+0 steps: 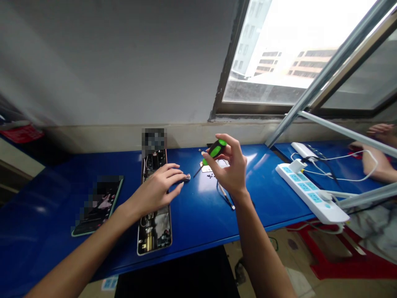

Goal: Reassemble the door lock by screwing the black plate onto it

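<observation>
My right hand [232, 167] is closed on a screwdriver [217, 148] with a black and green handle, its thin shaft slanting down and left toward the table. My left hand [158, 186] reaches across a long, narrow opened device housing [165, 215] with its fingers stretched apart. At those fingertips is a small pale connector [187, 177]; whether the fingers touch it is unclear. Inside the housing, wires, a brass-coloured cylinder [149, 242] and dark parts show, while the hand hides its middle. Small dark screws [211, 176] lie beneath the right hand, beside a pale flat piece [205, 167] partly hidden by it.
A phone-like device [102, 207] with a light green edge lies at left on the blue table [192, 223]. Cables [228, 199] run below the right hand. A white power strip [305, 188], metal poles [319, 85] and another person's arm [376, 161] are at right.
</observation>
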The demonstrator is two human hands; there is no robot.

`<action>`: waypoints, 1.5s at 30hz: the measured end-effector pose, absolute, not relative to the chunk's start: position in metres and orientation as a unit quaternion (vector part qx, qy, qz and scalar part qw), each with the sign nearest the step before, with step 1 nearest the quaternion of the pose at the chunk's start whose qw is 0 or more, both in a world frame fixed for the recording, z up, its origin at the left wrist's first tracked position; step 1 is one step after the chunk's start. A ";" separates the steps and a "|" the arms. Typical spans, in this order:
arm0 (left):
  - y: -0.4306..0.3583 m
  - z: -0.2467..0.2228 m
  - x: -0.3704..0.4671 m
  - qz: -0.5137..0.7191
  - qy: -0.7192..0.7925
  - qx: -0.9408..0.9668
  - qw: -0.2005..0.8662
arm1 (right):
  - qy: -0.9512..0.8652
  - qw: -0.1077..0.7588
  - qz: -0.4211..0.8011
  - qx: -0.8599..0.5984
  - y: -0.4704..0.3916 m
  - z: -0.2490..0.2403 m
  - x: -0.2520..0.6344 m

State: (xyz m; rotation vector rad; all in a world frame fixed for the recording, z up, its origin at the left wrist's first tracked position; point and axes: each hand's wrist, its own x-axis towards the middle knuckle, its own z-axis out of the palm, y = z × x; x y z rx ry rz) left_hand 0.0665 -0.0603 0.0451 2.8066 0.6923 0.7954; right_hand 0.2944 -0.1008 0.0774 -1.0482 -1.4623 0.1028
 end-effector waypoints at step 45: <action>-0.057 0.009 -0.009 0.461 0.297 0.836 0.016 | -0.740 0.580 0.132 -0.313 -0.047 0.135 0.182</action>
